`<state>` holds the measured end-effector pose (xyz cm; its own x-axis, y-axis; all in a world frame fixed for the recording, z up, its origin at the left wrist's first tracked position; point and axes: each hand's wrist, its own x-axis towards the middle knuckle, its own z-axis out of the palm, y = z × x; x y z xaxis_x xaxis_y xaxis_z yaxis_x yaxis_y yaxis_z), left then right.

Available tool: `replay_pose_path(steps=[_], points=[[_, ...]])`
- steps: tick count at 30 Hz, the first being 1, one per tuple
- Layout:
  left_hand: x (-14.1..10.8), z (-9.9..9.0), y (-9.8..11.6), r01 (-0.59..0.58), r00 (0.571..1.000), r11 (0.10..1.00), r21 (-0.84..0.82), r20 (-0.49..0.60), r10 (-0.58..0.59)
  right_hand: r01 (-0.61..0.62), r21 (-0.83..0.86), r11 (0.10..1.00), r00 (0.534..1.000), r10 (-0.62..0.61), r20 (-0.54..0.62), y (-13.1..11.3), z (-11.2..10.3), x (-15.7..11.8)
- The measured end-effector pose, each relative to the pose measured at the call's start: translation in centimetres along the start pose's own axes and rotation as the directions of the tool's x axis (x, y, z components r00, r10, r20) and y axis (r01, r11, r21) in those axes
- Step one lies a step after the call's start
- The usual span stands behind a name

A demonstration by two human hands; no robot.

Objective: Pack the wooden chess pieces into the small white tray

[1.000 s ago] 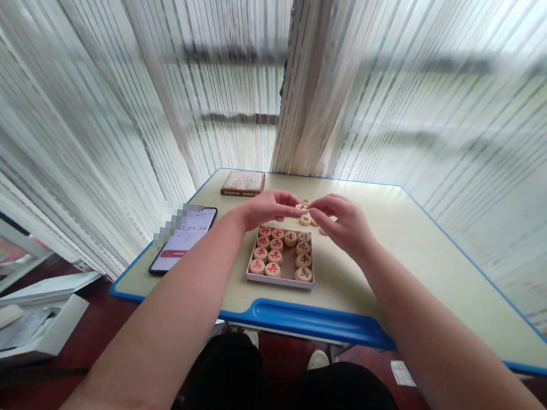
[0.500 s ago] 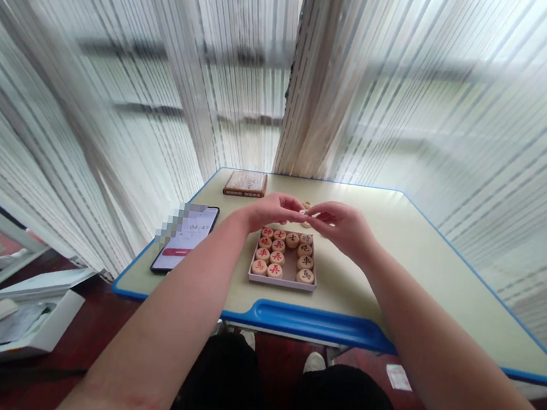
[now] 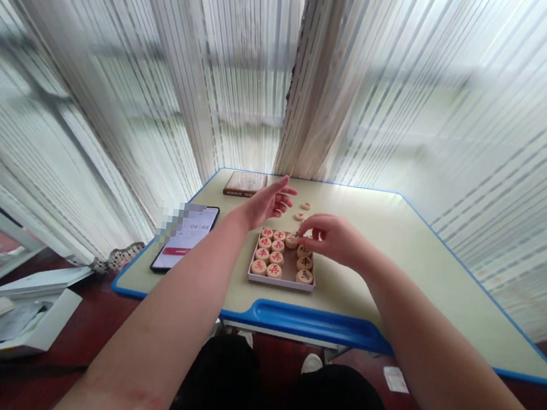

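Observation:
A shallow box [image 3: 288, 284] on the table holds several round wooden xiangqi pieces. Red-marked pieces [image 3: 276, 258] fill its two left columns, and black-marked ones [image 3: 304, 276] line the right side. My right hand [image 3: 332, 238] is over the box's far right part, thumb and fingers pinched on a xiangqi piece [image 3: 293, 236] mostly hidden by the fingertips. My left hand [image 3: 272, 203] hovers beyond the box, its fingers apart and holding nothing. Two loose pieces [image 3: 299, 216] lie on the table between my hands and past them.
A brown patterned box lid or case [image 3: 245, 184] lies at the table's far left. A phone [image 3: 187, 237] with a timer on screen rests by my left forearm. A blue tray groove [image 3: 318, 322] runs along the near edge. Striped curtains [image 3: 312, 102] hang behind the table.
My hands were together over the table with a piece between them. The left has let go and opened, lifting away; the right has come down to the box.

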<state>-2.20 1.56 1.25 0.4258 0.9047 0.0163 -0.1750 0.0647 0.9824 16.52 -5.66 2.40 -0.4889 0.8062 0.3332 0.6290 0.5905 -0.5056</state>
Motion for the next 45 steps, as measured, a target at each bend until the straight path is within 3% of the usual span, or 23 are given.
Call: replay_pose_path(steps=[5,9,14,19,24,28,31,34,39,45], points=[[0.0,0.1,-0.1,0.029,0.999,1.0,0.011,0.031,-0.03,0.041,-0.097,0.994,0.997,-0.034,0.07,0.0,0.6,0.1],[0.1,0.1,-0.2,0.048,0.999,0.998,0.027,0.006,-0.048,0.14,-0.159,0.977,0.99,-0.135,0.039,0.3,0.9,0.2],[-0.2,0.3,0.1,0.042,0.998,0.998,0.036,0.035,-0.043,0.179,-0.212,0.961,0.983,-0.183,0.002,0.5,1.2,0.3],[-0.3,0.3,0.4,0.029,0.999,0.998,0.054,0.031,-0.031,0.188,-0.2,0.962,0.98,-0.198,-0.034,0.2,1.4,0.3],[0.0,0.0,0.1,0.041,0.998,0.999,0.027,0.05,-0.043,0.203,-0.16,0.966,0.979,-0.195,0.061,-0.8,1.1,0.0],[0.0,0.1,0.1,0.051,0.997,0.998,0.039,0.056,-0.053,0.235,-0.172,0.957,0.972,-0.228,0.056,-1.3,0.8,-0.2],[-0.2,0.3,0.3,0.033,0.998,0.998,0.052,0.042,-0.035,0.245,-0.154,0.957,0.968,-0.25,-0.013,-1.2,0.6,-0.2],[-0.2,0.4,0.3,0.015,0.999,0.996,0.083,0.039,-0.018,0.215,-0.179,0.96,0.956,-0.244,-0.164,-0.7,0.3,-0.2],[-0.3,0.3,0.1,0.018,1.0,0.979,0.201,-0.005,-0.018,0.064,-0.194,0.979,0.906,-0.139,-0.4,0.7,0.3,0.0],[-0.7,0.5,0.3,-0.045,0.997,0.967,0.249,0.075,0.027,0.0,-0.141,0.99,0.868,-0.07,-0.492,1.6,0.7,0.3]])
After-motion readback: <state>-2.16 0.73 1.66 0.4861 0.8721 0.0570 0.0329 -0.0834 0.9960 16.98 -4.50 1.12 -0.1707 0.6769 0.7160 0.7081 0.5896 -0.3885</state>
